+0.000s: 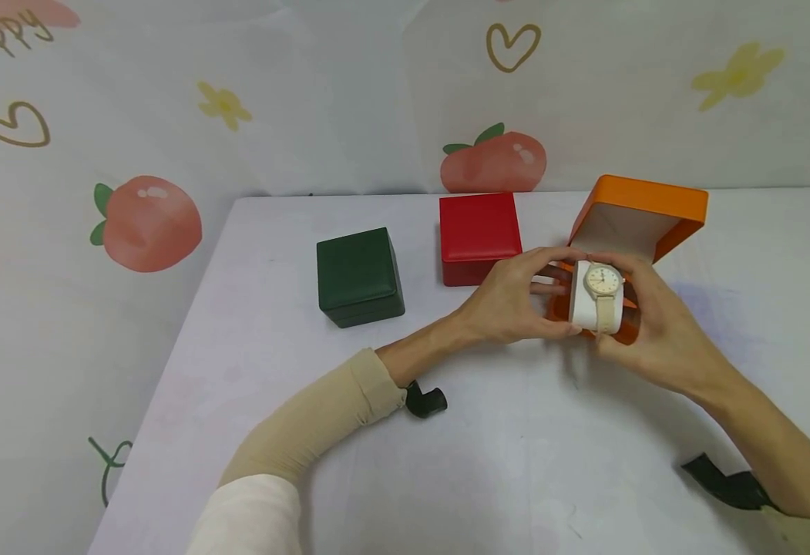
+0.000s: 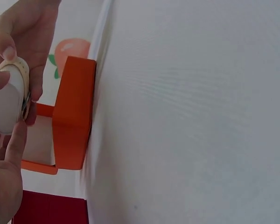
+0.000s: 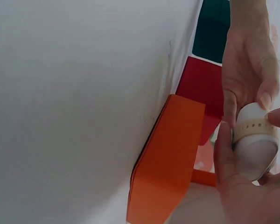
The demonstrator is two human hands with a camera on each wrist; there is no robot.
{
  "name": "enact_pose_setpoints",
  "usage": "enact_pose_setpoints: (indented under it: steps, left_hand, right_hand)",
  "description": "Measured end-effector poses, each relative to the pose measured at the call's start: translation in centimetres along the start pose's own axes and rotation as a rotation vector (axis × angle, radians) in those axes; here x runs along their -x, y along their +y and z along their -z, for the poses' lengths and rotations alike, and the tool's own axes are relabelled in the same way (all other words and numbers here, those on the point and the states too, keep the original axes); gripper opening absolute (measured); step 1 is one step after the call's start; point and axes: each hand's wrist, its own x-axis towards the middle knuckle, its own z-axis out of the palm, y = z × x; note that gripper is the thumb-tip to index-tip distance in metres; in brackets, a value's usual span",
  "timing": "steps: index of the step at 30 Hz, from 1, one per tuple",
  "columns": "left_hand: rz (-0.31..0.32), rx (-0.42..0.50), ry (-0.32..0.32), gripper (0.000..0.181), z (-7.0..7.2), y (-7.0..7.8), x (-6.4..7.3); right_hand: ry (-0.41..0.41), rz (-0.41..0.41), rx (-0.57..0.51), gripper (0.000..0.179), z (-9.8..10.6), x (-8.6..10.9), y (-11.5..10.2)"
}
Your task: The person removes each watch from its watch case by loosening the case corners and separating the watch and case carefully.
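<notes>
A wristwatch [image 1: 603,280] with a pale round dial and cream strap is wrapped round a white watch cushion [image 1: 583,312]. My left hand [image 1: 505,299] pinches the cushion's left side, index finger at its top and thumb at its lower edge. From the other side my right hand [image 1: 661,327] grips it between thumb and fingers. Behind and partly under the hands stands an orange watch box [image 1: 654,196], its lid raised and its base largely hidden. The strap's holes show on the cushion [image 3: 254,158] in the right wrist view.
A closed red box [image 1: 479,227] stands just left of the orange one. Farther left is a closed green box [image 1: 357,274]. Black bands [image 1: 427,402] show at both forearms. The white table [image 1: 488,462] meets a wall covering with printed peaches [image 1: 495,162].
</notes>
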Motion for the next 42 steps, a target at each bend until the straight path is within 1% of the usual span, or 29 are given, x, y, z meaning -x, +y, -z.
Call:
enact_pose_setpoints:
  steps: [2,5,7,9,12,14,15,18,22,24,27,29,31,34,37,40,42]
  left_hand:
    - [0.009,0.026,-0.013,0.074,0.1,0.1,0.0]
    - [0.043,0.095,-0.05,0.074,0.3,0.5,0.1]
    - [0.066,0.125,-0.08,0.074,0.5,0.9,0.2]
    - [0.078,0.142,-0.108,0.073,0.7,1.5,0.4]
    - [0.075,0.147,-0.144,0.072,1.0,2.5,0.7]
    - [0.071,0.148,-0.162,0.071,1.1,2.9,0.8]
    - [0.066,0.149,-0.167,0.071,1.1,2.9,0.8]
    - [0.066,0.151,-0.179,0.073,0.8,2.1,0.7]
    - [0.058,0.173,-0.182,0.075,0.7,1.3,0.5]
    - [0.054,0.164,-0.177,0.075,0.8,1.4,0.5]
    - [0.049,0.14,-0.168,0.075,0.6,1.1,0.4]
    - [0.049,0.124,-0.158,0.075,0.7,1.4,0.4]
    - [0.054,0.125,-0.151,0.074,0.9,2.0,0.5]
    - [0.064,0.136,-0.143,0.071,1.2,3.1,0.7]
    - [0.075,0.138,-0.146,0.07,1.5,3.7,0.9]
    - [0.084,0.139,-0.141,0.07,1.5,3.8,0.9]
    - [0.082,0.138,-0.127,0.07,1.3,3.5,0.9]
  right_hand:
    - [-0.014,-0.017,-0.044,0.091,0.2,0.1,0.0]
    - [-0.045,-0.041,-0.115,0.09,0.6,0.3,0.1]
    - [-0.072,-0.04,-0.134,0.089,0.8,0.4,0.2]
    - [-0.098,-0.03,-0.145,0.09,1.0,0.4,0.4]
    - [-0.133,-0.013,-0.173,0.089,1.1,0.5,0.7]
    - [-0.153,0.003,-0.206,0.089,1.2,0.4,1.0]
    - [-0.161,0.008,-0.222,0.089,1.2,0.4,1.1]
    - [-0.174,0.025,-0.276,0.09,1.1,0.3,1.3]
    - [-0.161,0.07,-0.356,0.092,1.0,0.2,1.7]
    - [-0.147,0.092,-0.378,0.093,0.9,0.1,1.9]
    - [-0.129,0.126,-0.415,0.091,0.7,0.0,2.0]
    - [-0.112,0.124,-0.421,0.091,0.6,0.0,1.9]
    - [-0.094,0.141,-0.442,0.091,0.5,-0.1,1.8]
    - [-0.066,0.127,-0.424,0.094,0.4,0.0,1.6]
    - [-0.051,0.134,-0.437,0.095,0.3,0.1,1.6]
    - [-0.042,0.126,-0.436,0.096,0.3,0.3,1.6]
    - [-0.036,0.102,-0.398,0.094,0.3,0.4,1.4]
